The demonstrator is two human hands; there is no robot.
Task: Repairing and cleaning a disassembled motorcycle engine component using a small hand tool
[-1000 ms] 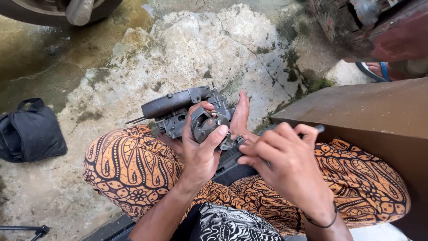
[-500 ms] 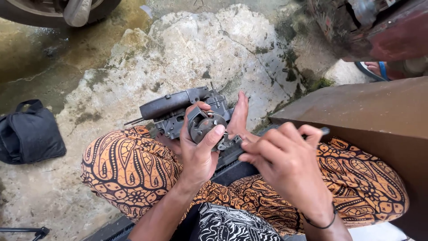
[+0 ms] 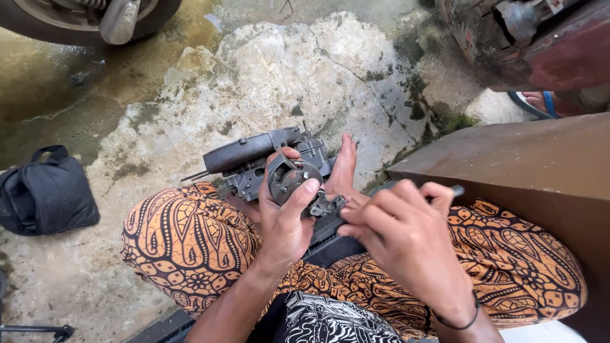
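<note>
**Working a tool into a held carburettor**

Rough, stained concrete lies under a person sitting cross-legged in patterned orange trousers. Left hand (image 3: 286,219) grips the grey carburettor (image 3: 273,168) over the left knee, thumb on its round cover. Right hand (image 3: 406,244) is closed on a thin dark tool (image 3: 454,190), its tip hidden beside the part. Best, I judge, to brace the part firmly and keep the tool straight.

We see the left hand (image 3: 284,223) gripping a grimy grey metal carburettor (image 3: 270,166) over patterned orange trousers (image 3: 190,244), while the right hand (image 3: 406,244) works a thin dark tool (image 3: 455,190) against it.
</note>
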